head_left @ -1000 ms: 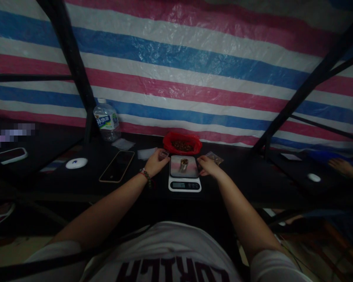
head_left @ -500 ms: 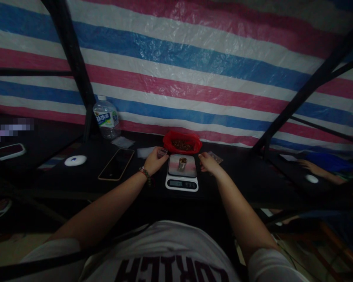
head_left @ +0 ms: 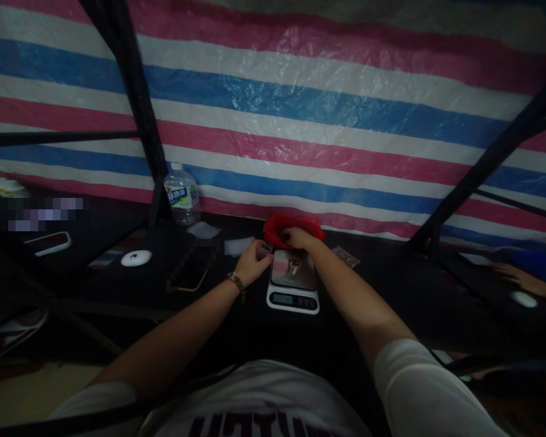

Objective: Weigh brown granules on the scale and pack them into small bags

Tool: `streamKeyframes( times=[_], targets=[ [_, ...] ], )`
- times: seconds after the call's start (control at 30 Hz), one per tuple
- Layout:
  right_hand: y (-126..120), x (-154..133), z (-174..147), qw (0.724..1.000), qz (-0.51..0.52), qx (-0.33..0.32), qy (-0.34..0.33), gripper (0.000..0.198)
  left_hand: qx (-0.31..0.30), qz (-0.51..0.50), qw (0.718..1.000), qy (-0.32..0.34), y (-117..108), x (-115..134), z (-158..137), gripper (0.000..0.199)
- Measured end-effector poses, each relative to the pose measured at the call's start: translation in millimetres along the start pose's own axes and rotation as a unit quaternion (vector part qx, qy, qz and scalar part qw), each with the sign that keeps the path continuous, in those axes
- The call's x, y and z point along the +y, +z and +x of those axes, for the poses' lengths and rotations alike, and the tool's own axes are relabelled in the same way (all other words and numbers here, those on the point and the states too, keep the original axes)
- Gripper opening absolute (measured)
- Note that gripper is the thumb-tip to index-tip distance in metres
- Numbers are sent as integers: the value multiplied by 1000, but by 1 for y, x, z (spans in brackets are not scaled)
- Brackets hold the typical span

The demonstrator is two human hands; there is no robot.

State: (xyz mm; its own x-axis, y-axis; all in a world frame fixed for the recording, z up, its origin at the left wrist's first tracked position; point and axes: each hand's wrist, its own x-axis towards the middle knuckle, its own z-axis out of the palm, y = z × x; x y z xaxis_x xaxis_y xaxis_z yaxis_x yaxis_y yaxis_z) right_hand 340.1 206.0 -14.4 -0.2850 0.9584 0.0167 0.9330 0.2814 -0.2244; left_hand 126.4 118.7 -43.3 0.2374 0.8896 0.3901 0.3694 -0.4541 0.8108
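My left hand (head_left: 252, 261) is closed on a small clear plastic bag (head_left: 264, 249) just left of the scale. My right hand (head_left: 300, 238) reaches into a red plastic bag (head_left: 318, 229) behind the scale; its fingers are drawn together and their tips are hidden among small brown pieces. A white kitchen scale (head_left: 273, 306) with a lit display stands in front. On its plate is a small metal cup (head_left: 294, 268) with brown bits in it. Beside my right forearm lies a clear packet (head_left: 346, 257) holding small pieces.
Left of the scale lie flat clear bags (head_left: 238, 246), a phone (head_left: 200, 280) and a white mouse (head_left: 136, 258). A plastic bottle (head_left: 182, 197) stands by a black frame post (head_left: 148, 130). At the far right another person's hand (head_left: 512, 273) rests near a white mouse (head_left: 523, 299).
My right hand has moved from beside the scale, near the clear packet, left and back into the red bag. My left hand keeps its hold. The camera view has shifted slightly.
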Motion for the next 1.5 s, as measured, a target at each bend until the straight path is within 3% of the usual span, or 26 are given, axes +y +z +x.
streamKeyframes(
  times=[0.3,0.63,0.87,0.97,1.2,1.5],
  targets=[
    [-13,13,7,998,-69,3,3,21,-10,-2,1000,-3,-2,4,0,29],
    [-9,25,-13,994,-101,46,-4,26,-20,-3,1000,0,0,0,-1,26],
    [1,32,-14,996,-80,34,-19,37,-26,3,1000,4,0,0,0,26],
    [5,32,-11,997,-73,24,-26,30,-30,10,999,6,0,2,-1,27],
    [-1,32,-6,996,-72,56,16,25,-35,7,999,-4,-2,4,-1,26],
    [-1,34,-26,989,-5,122,85,24,-34,16,999,-8,-1,4,0,28]
  ],
)
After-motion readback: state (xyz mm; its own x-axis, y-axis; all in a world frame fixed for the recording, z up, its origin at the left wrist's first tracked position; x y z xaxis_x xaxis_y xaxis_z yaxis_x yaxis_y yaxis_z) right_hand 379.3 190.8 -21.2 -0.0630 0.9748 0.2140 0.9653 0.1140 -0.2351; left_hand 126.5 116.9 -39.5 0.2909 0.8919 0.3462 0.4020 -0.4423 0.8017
